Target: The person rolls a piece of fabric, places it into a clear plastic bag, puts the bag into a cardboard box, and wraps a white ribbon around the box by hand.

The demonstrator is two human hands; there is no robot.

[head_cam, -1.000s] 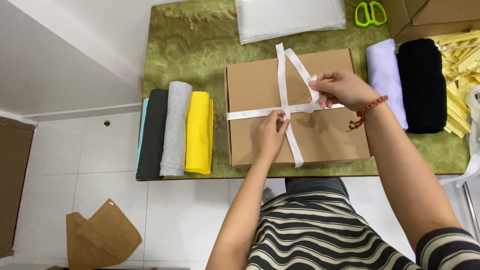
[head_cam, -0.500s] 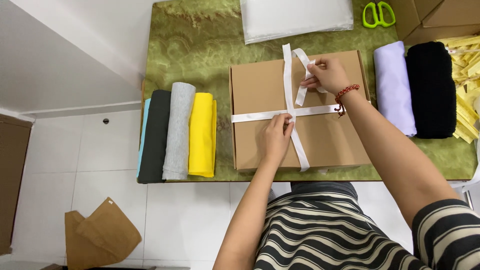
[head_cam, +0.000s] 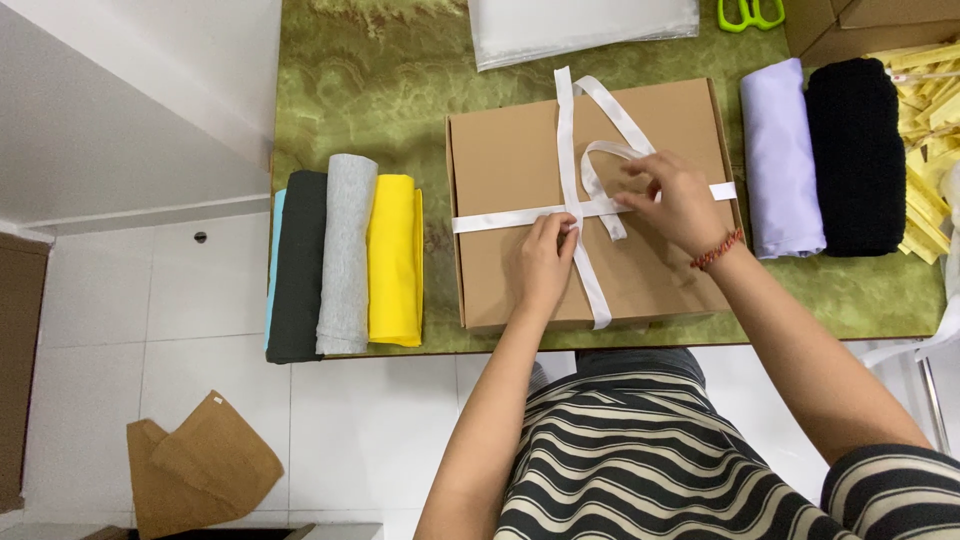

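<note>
Head view, looking straight down. Flat brown cardboard box [head_cam: 520, 160] lying in the middle of a green marbled worktop [head_cam: 380, 90], lid closed, long side running left to right. Crossed over the lid by a white ribbon [head_cam: 500, 218]: one band along the length, one across the width, meeting a little right of centre. Above the crossing, a loose loop of the same ribbon standing up, with a free tail slanting off toward the far edge of the box.

Left hand [head_cam: 543, 262] resting on the lid, fingertips pressed down on the ribbon crossing; grip closed on nothing, only pinning. Right hand [head_cam: 677, 202] just beside it to the right, fingers pinched together on the ribbon at the base of the loop; red beaded bracelet [head_cam: 716, 250] on that wrist.

Left of the box, three rolled cloths side by side: dark grey [head_cam: 298, 265], light grey [head_cam: 345, 255], yellow [head_cam: 394, 258]. Right of the box, a lilac roll [head_cam: 783, 160] and a black roll [head_cam: 857, 158].

Hard to make out: the knot itself, hidden under both hands; the near end of the crosswise band, gone over the box edge. Cut off at the top: a clear plastic bag [head_cam: 585, 25] and green scissors [head_cam: 750, 12]. Cut off at the right: a heap of yellow strips [head_cam: 930, 130]. Below the worktop, white tiled floor with a piece of brown cardboard [head_cam: 200, 465] on it.
</note>
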